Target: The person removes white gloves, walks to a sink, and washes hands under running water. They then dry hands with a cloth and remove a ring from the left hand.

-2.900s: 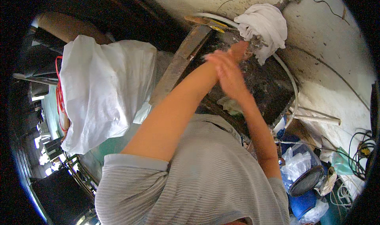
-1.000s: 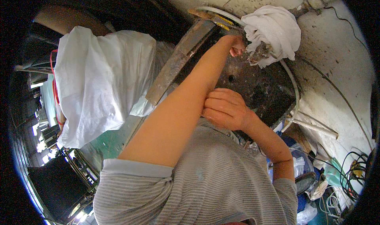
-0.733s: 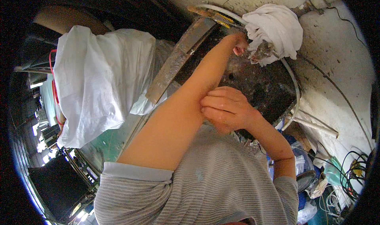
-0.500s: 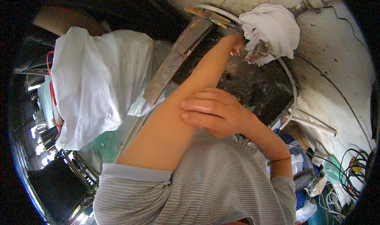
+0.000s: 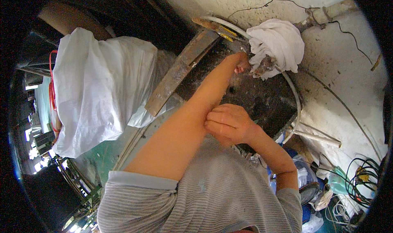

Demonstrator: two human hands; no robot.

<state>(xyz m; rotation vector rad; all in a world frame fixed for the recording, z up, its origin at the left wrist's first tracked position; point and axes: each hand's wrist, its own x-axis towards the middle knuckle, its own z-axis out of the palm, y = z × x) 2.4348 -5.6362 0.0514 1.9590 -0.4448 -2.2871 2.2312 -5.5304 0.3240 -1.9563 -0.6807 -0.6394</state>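
Note:
My left arm stretches up and away to the right over a dark, grimy surface (image 5: 258, 100). At its far end my left hand (image 5: 242, 64) is closed, its fingers curled back, and nothing shows in them. Just right of it, a bunched white cloth (image 5: 278, 44) hangs by the wall, stained dark on its lower side. My right hand (image 5: 229, 124) presses against the inner side of my left forearm, close to the elbow. Its fingers are together and curled; their tips are hidden against the skin.
A worn board (image 5: 180, 75) edges the dark surface on the left. A brush with yellow bristles (image 5: 227, 33) lies behind. To the left hangs a large white sack (image 5: 98, 89). A pale hose (image 5: 297, 95) curves along the right, above coiled black cable (image 5: 364, 184).
My right hand has slid off the top of the left forearm to its right side, and its fingers have curled up. The left hand stays near the cloth. The view has shifted slightly.

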